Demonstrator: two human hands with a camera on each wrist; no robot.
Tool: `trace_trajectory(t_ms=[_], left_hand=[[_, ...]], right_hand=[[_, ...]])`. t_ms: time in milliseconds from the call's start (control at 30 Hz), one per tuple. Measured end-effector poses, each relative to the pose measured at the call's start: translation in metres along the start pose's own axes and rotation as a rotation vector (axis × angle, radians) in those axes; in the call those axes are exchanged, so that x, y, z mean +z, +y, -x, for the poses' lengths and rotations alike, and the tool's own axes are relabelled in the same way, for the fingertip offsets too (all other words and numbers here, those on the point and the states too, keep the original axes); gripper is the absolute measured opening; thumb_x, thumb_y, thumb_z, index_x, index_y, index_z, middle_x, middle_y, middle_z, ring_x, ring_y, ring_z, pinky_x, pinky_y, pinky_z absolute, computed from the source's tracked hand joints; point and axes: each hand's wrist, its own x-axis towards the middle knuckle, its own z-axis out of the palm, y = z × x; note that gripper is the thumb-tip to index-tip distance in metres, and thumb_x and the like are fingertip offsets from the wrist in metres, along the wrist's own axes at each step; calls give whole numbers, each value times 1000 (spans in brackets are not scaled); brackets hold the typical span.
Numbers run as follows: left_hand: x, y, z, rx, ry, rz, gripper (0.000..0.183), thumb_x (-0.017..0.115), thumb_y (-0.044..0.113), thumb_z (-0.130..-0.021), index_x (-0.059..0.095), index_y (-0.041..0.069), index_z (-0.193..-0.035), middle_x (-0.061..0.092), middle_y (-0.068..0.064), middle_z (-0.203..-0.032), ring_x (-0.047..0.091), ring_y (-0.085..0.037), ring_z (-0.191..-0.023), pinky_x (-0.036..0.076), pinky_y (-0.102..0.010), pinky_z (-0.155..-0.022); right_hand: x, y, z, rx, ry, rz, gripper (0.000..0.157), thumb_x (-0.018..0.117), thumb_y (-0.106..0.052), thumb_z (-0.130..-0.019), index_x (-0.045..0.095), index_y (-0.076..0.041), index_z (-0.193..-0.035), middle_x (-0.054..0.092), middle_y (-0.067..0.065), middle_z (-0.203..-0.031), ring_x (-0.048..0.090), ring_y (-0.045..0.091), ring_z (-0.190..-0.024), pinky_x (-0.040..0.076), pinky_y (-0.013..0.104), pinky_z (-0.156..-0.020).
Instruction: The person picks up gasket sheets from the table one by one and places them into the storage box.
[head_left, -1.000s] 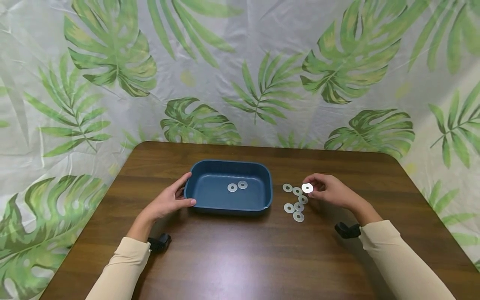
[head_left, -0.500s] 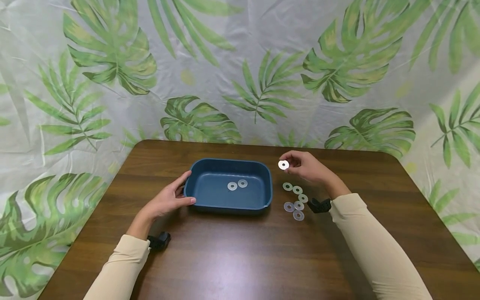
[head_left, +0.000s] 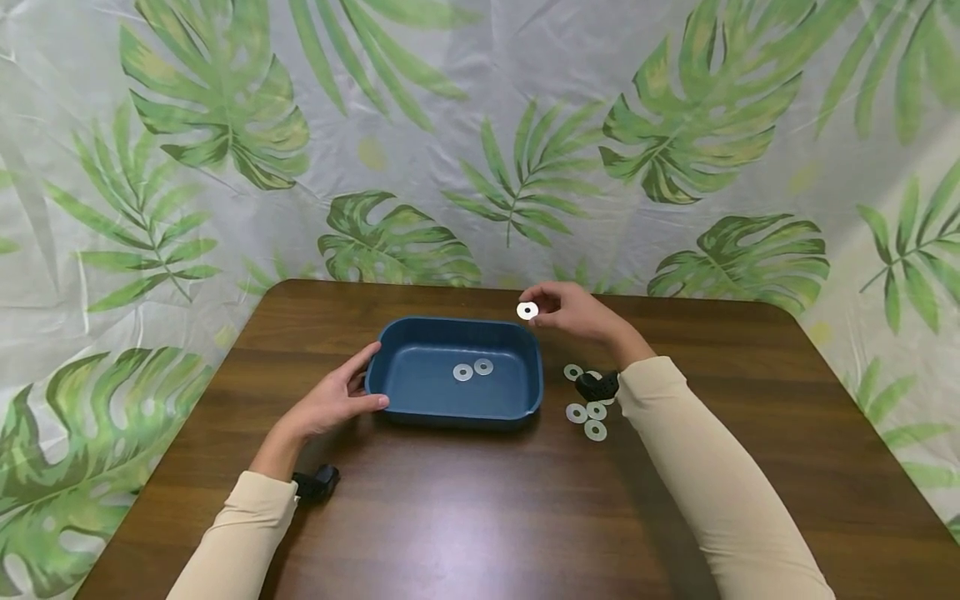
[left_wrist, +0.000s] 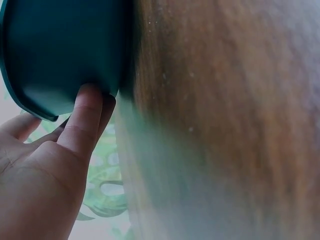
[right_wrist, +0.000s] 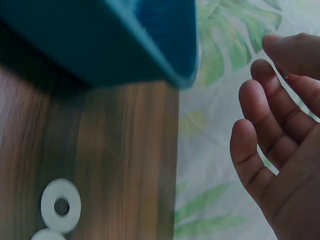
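My left hand (head_left: 333,404) holds the left end of a blue rectangular tray (head_left: 420,387), thumb on the front rim and fingers round the back-left side. The left wrist view has its fingers against the tray's outer wall (left_wrist: 60,55). Two flat metal washers (head_left: 456,374) lie inside, close together. Raised beyond the tray's back-right corner, my right hand (head_left: 581,315) pinches another washer (head_left: 521,311) between thumb and forefinger. The right wrist view largely hides that washer behind the thumb (right_wrist: 295,52); its other fingers are loosely bent.
Several washers (head_left: 589,431) lie on the wooden table (head_left: 450,517) right of the tray, some partly covered by the black device (head_left: 597,387) on my right wrist. Another black wrist device (head_left: 318,483) is on the left. A leaf-patterned cloth (head_left: 517,167) hangs behind the table's far edge.
My right hand has carried the pinched washer up and left, from the loose washers to near the tray's back-right corner. The left hand and tray have stayed in place.
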Motion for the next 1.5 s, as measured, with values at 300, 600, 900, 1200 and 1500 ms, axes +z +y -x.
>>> trace_trajectory(t_ms=[300, 600, 900, 1200, 1500], left_hand=[[0, 0, -1, 1, -7, 1, 88, 68, 18, -95, 10, 13, -161, 4, -20, -168, 16, -49, -151, 31, -59, -115], [1, -1, 0, -4, -14, 9, 89, 68, 17, -94, 10, 12, -161, 4, -23, -167, 14, -51, -150, 31, -61, -115], [0, -2, -2, -5, -10, 27, 88, 68, 17, -94, 10, 12, -161, 6, -23, -166, 20, -49, -149, 32, -61, -114], [0, -2, -3, -16, -16, 30, 89, 68, 20, -95, 9, 13, -161, 8, -22, -166, 21, -48, -149, 32, -60, -114], [-1, -3, -3, -17, -12, 29, 88, 68, 18, -95, 10, 12, -161, 7, -22, -167, 21, -48, -150, 30, -60, -116]], right_hand=[[22, -21, -16, -55, -28, 5, 33, 67, -5, -92, 63, -1, -125, 65, 16, -111, 58, 20, -91, 49, 29, -80], [53, -38, -34, -83, -85, -36, 33, 66, -6, -93, 63, -4, -126, 65, 14, -115, 61, 21, -96, 51, 32, -84], [81, -59, -53, -139, -130, -71, 37, 67, -8, -94, 61, -4, -130, 65, 14, -123, 63, 24, -99, 53, 32, -87], [96, -63, -60, -153, -173, -87, 39, 67, -6, -93, 60, -2, -132, 65, 12, -125, 63, 23, -103, 53, 32, -94], [94, -61, -57, -139, -172, -78, 39, 67, -6, -93, 60, -1, -132, 66, 13, -123, 63, 23, -104, 53, 34, -96]])
